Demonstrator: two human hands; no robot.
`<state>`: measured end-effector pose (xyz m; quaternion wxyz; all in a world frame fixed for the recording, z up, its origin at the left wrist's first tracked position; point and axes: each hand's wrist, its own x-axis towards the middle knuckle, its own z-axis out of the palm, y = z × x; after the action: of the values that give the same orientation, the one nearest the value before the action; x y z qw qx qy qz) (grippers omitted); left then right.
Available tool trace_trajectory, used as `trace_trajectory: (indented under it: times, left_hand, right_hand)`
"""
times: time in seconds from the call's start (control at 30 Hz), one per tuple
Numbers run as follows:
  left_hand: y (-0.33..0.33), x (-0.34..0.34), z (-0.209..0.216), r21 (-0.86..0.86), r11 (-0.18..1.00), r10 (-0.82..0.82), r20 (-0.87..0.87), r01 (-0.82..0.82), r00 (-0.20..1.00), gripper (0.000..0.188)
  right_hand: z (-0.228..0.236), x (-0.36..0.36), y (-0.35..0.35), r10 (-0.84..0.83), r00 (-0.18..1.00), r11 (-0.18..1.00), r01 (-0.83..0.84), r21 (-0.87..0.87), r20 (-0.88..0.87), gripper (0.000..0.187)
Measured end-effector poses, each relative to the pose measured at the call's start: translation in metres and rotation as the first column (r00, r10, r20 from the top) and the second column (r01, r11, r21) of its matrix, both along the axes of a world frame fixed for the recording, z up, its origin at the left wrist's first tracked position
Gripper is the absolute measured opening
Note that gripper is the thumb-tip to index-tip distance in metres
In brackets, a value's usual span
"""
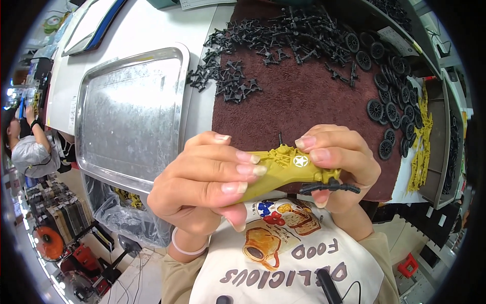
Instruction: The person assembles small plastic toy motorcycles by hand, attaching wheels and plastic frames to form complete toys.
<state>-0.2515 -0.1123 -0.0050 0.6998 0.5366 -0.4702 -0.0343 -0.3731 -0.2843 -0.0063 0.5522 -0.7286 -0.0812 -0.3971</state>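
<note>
Between my two hands is an olive-yellow plastic toy motorcycle body with a white star on its side. My left hand grips its left end, fingers on top and thumb below. My right hand pinches the right end, the fingertips close to the star. A black handlebar-like piece sits at that right end, by my right thumb. Another thin black bit sticks up behind the body. My fingers hide much of both ends. The body is held above the near edge of a dark red cloth.
On the cloth's far side lie heaps of small black plastic parts; black spoked wheels lie to the right. Beyond them are yellow parts and a grey bin. A metal tray stands left. A person works at far left.
</note>
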Motion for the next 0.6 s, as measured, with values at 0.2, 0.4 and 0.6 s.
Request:
trace_trajectory:
  times: [0.2,0.4,0.6]
  left_hand:
    - [-0.005,-0.001,0.011,-0.018,0.999,0.031,0.015,-0.030,0.999,0.026]
    - [-0.007,-0.010,0.009,-0.029,0.995,0.090,-0.068,-0.092,0.994,0.026]
    - [-0.011,-0.017,0.010,-0.018,0.991,0.131,-0.177,-0.136,0.975,0.029]
  right_hand:
    - [0.004,-0.004,0.002,0.023,0.994,0.997,-0.015,0.075,-0.110,0.042]
    - [0.007,-0.006,0.005,-0.030,0.986,0.999,0.036,0.034,-0.165,0.040]
    - [0.007,-0.009,0.009,-0.071,0.973,0.995,0.085,0.054,-0.219,0.047]
